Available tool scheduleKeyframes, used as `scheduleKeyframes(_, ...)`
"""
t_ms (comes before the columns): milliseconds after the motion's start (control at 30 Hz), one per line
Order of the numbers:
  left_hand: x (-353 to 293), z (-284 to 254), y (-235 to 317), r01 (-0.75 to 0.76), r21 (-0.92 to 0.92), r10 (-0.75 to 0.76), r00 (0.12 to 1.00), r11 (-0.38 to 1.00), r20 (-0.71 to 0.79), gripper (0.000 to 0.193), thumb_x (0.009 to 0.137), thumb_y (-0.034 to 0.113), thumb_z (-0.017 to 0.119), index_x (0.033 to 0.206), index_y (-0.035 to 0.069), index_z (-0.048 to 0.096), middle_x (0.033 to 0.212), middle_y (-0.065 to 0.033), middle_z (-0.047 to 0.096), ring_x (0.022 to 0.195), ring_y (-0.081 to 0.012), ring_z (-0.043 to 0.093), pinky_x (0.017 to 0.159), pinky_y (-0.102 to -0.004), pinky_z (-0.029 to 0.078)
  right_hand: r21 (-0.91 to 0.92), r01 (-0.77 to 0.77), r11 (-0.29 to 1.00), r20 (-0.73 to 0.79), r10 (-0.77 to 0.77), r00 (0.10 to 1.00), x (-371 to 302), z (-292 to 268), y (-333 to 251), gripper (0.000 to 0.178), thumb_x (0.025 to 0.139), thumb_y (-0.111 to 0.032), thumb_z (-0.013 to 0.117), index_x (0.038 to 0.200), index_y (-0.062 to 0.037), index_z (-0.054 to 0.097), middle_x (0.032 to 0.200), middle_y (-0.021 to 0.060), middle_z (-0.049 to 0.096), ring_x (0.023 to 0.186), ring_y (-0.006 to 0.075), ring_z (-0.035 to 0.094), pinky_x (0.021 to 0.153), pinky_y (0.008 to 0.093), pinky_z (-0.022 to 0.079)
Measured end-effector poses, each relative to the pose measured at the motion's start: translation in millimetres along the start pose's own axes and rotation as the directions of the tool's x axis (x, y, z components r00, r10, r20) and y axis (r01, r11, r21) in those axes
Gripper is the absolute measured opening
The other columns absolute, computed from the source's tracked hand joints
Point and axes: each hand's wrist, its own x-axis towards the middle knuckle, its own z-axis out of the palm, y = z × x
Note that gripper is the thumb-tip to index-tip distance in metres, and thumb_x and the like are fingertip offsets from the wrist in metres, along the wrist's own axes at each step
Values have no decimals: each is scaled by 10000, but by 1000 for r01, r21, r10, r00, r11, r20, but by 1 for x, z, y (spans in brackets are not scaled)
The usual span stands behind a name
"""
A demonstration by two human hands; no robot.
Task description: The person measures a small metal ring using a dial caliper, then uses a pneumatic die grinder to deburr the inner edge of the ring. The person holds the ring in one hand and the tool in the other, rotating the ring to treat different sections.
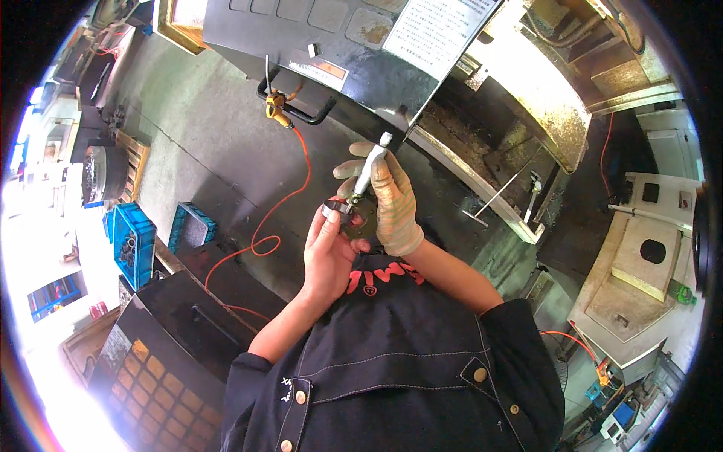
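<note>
Nearest the camera is the person's dark work shirt [407, 369], with round buttons and red lettering at the chest. Both forearms rise from it and meet just above the lettering.

The left hand [329, 252] is bare. Its fingers are curled closed, and the thumb and fingertips pinch a small dark metal ring [340, 208] held directly in front of the chest.

The right hand [388, 200] wears a soiled light work glove. Its fingers are wrapped shut around a slim grey metal tool [370, 168], held upright and slightly tilted, with its upper end projecting above the glove. The lower end of the tool meets the ring, so the two hands are touching at that point.

Beyond the hands, an orange coiled hose [280, 207] runs across the grey floor [203, 143] up to a yellow fitting [276, 108] hanging at a black handle on the machine door [331, 45]. To the left of the person, blue crates [135, 241] stand on the floor beside a dark cabinet [173, 339]. To the right, the open machine bay [489, 151] shows grimy metal surfaces.
</note>
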Motion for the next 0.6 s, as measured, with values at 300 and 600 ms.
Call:
scheduleKeyframes(300, 2, -8, -1, -10, 60, 10, 1000, 998, 0, 315, 970, 271, 450, 1205, 61, 462, 1028, -46, 553, 905, -133, 550, 697, -319, 494, -19, -23, 1000, 23, 23, 999, 2, 4, -3, 516, 914, -464, 506, 1185, -24, 493, 932, 121, 641, 720, 136, 617, 612, 245, 506)
scheduleKeyframes(600, 6, -6, -2, -38, 48, 39, 999, 998, -28, 292, 971, 277, 452, 1168, 63, 480, 972, -49, 572, 871, -141, 560, 686, -311, 487, 46, -34, 998, 3, 34, 999, 6, 3, 0, 393, 950, -392, 482, 1147, -54, 519, 892, 91, 651, 696, 122, 609, 605, 246, 505)
